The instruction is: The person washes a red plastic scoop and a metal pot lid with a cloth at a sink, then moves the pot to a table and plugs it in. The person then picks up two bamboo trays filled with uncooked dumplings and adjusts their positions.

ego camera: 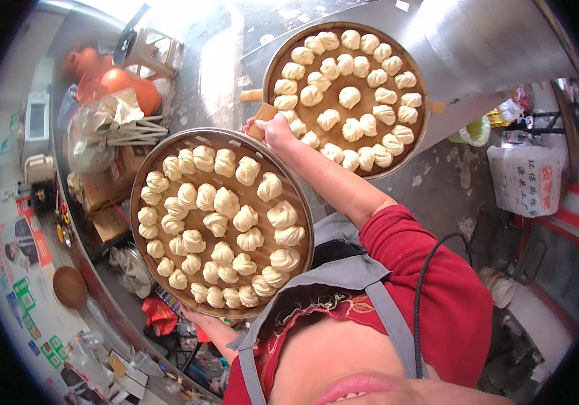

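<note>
Before me is a round steamer tray [264, 238] with a metal rim, tilted and bearing rings of pale twisted dough buns [226, 202]. My right hand [276, 130] grips the wooden handle [265, 114] at its far edge. At the near left edge my left hand [195, 316] holds the tray from below; most of its fingers are hidden. Beyond it, a second round steamer tray [314, 114] of similar buns [349, 97] sits on a metal surface. Short wooden handles [437, 107] stick out from both its sides. My right forearm passes over its near rim.
At upper left stand orange containers [117, 81] and a plastic stool [155, 50]. A counter [112, 304] with a wooden bowl [70, 287] runs along the left. A large metal cylinder [497, 40] lies at upper right, above a white printed bag [525, 177].
</note>
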Tool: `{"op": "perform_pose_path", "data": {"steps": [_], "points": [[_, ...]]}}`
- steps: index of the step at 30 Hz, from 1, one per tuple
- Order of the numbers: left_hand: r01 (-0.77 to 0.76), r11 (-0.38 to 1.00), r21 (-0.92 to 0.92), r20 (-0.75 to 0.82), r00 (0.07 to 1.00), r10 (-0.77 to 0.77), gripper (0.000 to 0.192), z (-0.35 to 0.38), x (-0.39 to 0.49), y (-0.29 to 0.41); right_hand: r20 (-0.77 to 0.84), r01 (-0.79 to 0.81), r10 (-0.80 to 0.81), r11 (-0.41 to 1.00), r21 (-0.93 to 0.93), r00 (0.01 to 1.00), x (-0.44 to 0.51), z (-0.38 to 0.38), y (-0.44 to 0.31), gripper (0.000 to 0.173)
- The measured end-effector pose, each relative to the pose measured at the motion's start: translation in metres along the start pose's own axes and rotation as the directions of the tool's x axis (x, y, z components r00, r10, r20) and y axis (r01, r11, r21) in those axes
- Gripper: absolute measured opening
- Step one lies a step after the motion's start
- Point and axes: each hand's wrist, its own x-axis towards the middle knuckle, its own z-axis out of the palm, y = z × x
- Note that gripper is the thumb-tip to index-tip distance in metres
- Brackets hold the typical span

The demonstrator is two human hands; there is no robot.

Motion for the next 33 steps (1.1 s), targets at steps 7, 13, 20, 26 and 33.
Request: {"op": "perform_pose_path", "data": {"steps": [7, 13, 20, 26, 33], "points": [[0.057, 0.998, -0.038, -0.122, 0.991, -0.061, 0.049, -0.084, -0.014, -0.029, -0.052, -0.006, 0.000, 0.993, -0.119, 0.999, -0.062, -0.041, 0.050, 0.015], [0.099, 0.994, -0.039, -0.041, 0.994, -0.100, 0.048, -0.090, 0.026, -0.032, -0.171, 0.028, -0.034, 0.999, -0.039, 0.985, -0.113, -0.107, 0.048, 0.009], [0.212, 0.977, 0.000, 0.205, 0.957, -0.207, 0.039, -0.040, 0.090, -0.047, -0.347, 0.194, -0.206, 0.979, -0.070, 0.915, -0.163, -0.178, 0.035, 0.009], [0.257, 0.966, -0.001, 0.297, 0.923, -0.245, 0.050, -0.086, 0.177, -0.100, -0.429, 0.245, -0.228, 0.969, -0.015, 0.874, -0.156, -0.203, 0.035, 0.013], [0.241, 0.970, -0.002, 0.248, 0.940, -0.233, 0.039, -0.089, 0.168, -0.114, -0.403, 0.316, -0.366, 0.930, -0.187, 0.839, -0.138, -0.253, 0.056, 0.022]]}}
